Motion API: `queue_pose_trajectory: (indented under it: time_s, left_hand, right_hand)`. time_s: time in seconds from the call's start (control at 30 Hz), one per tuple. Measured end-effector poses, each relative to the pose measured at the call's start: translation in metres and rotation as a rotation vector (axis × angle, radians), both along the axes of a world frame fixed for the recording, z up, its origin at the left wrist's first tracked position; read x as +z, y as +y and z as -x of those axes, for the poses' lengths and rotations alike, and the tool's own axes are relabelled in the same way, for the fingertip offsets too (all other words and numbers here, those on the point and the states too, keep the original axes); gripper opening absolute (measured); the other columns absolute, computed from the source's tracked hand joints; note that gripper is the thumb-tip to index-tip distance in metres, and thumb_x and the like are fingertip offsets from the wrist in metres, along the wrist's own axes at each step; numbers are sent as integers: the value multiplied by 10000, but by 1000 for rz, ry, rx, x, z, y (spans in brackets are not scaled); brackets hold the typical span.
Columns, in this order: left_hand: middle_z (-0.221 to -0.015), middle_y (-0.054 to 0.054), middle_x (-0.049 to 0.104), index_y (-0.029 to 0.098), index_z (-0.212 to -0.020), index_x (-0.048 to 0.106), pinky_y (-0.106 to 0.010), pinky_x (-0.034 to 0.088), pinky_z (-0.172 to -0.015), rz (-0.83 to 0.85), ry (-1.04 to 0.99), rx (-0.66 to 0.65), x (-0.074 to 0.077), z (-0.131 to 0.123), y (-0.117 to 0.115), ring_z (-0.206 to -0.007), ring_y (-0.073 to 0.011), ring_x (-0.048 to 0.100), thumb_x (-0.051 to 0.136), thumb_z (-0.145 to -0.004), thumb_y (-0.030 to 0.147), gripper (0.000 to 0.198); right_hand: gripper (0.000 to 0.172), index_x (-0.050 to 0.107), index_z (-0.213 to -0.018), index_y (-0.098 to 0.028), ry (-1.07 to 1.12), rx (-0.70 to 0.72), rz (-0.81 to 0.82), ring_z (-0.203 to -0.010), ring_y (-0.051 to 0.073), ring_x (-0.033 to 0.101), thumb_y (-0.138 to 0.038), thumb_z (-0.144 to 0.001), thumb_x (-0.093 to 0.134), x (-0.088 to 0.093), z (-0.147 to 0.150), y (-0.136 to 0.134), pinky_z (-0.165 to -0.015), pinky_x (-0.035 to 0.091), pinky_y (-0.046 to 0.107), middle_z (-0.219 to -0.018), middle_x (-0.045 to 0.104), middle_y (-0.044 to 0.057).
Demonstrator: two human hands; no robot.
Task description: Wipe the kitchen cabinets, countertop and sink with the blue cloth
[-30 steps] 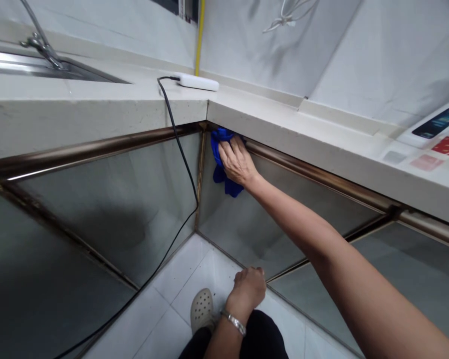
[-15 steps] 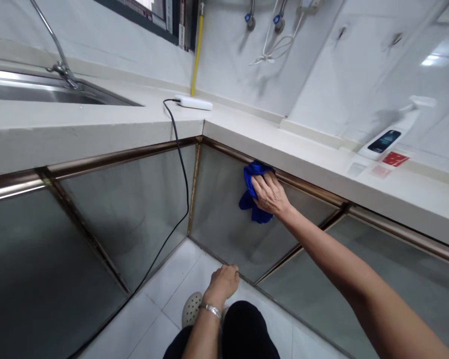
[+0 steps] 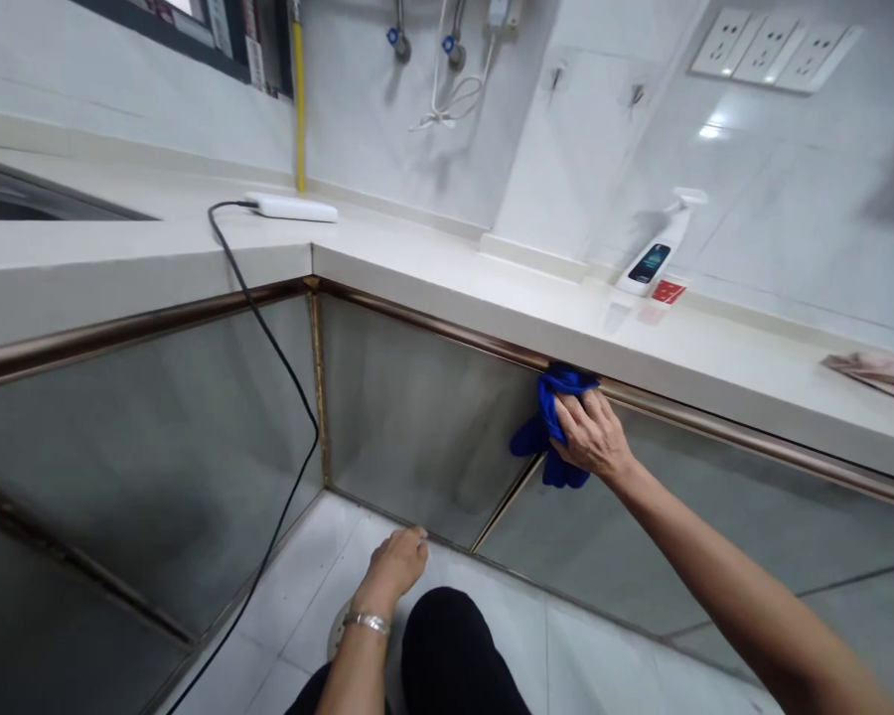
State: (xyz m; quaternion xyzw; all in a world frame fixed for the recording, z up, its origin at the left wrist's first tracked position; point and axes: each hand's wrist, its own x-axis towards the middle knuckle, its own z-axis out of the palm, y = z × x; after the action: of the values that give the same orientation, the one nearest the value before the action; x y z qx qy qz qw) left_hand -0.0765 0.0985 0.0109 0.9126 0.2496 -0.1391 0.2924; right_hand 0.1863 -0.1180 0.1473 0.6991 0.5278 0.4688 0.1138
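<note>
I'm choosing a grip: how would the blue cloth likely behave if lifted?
Probably floppy: the blue cloth bunches under the right hand and its loose ends droop. Likely light, as it looks like plain fabric. Unlikely to break, since no rigid part shows.

There are two hands (image 3: 592,434), one blue cloth (image 3: 567,473), one bottle (image 3: 657,256), three sockets (image 3: 771,46).

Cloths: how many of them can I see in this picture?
2. The blue cloth is in the right hand, against the rail below the counter; the pinkish cloth lies on the counter, cut off by the picture's right edge. More could be hidden.
</note>
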Motion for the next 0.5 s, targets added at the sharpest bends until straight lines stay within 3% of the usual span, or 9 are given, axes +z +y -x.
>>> queue_pose_trajectory:
  time_s: [0.1, 0.27, 0.37, 0.5]
  left_hand:
    - [-1354, -162, 674, 174, -1425, 610, -391, 479, -1116, -5, 12, -12, 2, -3, -3, -1303, -284, 622, 314, -1008, 246, 516]
    - [-1347, -165, 678, 155, -1434, 606, -419, 463, -1139, -8, 25, -48, 5, -16, -10, -1313, -302, 613, 324, -1010, 242, 516]
    - [-1357, -170, 672, 146, -1444, 598, -419, 447, -1157, -6, 31, -78, 4, -25, -15, -1332, -299, 600, 320, -1016, 244, 519]
    - [-1419, -149, 640, 150, -1478, 562, -401, 427, -1180, 3, 39, -90, 0, -28, -11, -1370, -283, 568, 312, -1025, 249, 526]
  right_hand:
    - [613, 580, -1448, -69, 1, -7, -63, -1324, 394, 514, -377, -918, 599, -5, 2, 4, -1177, 380, 547, -1406, 632, 205]
    - [657, 567, -1457, -47, 47, -2, -220, -1353, 417, 481, -389, -897, 582, -18, 7, 40, -1200, 346, 595, -1432, 606, 218]
    - [674, 558, -1465, -46, 118, 55, -249, -1347, 411, 474, -389, -885, 575, -20, 11, 75, -1200, 338, 612, -1431, 599, 220]
    - [652, 543, -1481, -61, 210, 144, -197, -1325, 387, 486, -353, -899, 572, -11, 19, 141, -1214, 320, 609, -1443, 586, 215]
